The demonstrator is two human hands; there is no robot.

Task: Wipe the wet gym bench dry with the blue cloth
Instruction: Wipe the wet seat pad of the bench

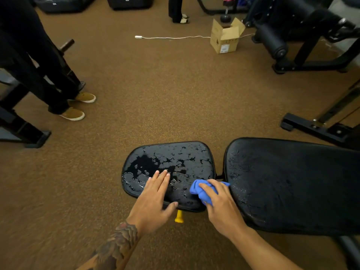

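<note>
A gym floor, among the weight machines.

A padded black bench (292, 182) stands on speckled brown rubber flooring (155, 104). Around it are black steel frames (311, 128), a machine with thick roller pads (272, 41) and a bare plate peg (67, 44). At the far edge is what looks like a dumbbell (226, 16), though it is too dim to be sure.

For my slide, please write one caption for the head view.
Left hand flat on the wet seat pad; right hand grips the blue cloth on it.
</note>
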